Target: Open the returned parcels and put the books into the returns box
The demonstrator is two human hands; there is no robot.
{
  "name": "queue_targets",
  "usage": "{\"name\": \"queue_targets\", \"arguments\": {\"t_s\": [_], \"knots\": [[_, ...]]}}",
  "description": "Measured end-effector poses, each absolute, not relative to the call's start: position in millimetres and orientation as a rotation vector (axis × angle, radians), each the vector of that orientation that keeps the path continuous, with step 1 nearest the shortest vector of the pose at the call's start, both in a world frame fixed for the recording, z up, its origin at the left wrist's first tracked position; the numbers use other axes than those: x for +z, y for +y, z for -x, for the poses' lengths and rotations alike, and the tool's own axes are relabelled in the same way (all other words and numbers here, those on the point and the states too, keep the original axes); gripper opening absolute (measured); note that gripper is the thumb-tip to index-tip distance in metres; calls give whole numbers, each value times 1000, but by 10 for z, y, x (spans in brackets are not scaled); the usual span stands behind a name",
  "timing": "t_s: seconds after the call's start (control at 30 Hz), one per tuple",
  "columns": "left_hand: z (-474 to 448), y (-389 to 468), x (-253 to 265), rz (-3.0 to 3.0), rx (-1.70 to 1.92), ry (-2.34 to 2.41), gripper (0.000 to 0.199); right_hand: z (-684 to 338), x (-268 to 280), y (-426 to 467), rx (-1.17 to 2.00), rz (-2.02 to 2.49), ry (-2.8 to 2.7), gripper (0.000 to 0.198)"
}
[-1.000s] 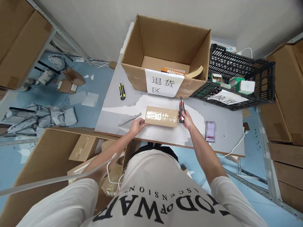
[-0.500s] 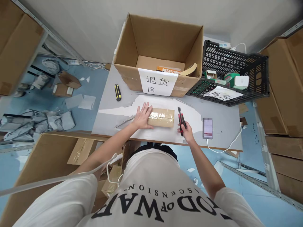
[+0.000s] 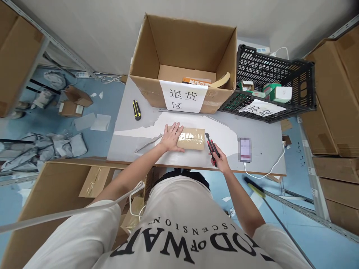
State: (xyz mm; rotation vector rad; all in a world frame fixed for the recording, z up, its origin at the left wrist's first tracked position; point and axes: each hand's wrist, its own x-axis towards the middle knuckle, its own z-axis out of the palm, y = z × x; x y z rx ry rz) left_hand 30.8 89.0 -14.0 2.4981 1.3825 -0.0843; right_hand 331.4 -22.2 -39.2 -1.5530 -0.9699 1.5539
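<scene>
Parcel [image 3: 193, 139] flat on the table [image 3: 262, 153] — left hand [image 3: 171, 139] braced over its left end, grip wide; right hand [image 3: 221, 161] holds the cutter [image 3: 212, 148]. Blade [image 3: 206, 135] contact at right end unclear. Likely hazard: slack bracing, parcel skids — blade could slip toward left hand.
</scene>
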Motion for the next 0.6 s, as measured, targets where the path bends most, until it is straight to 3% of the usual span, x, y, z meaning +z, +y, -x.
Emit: {"name": "queue_targets", "arguments": {"t_s": [0.6], "knots": [[-333, 970, -165, -2448, -4, 1437, 127, -3572, -18, -157, 1703, 1771, -1228, 72]]}}
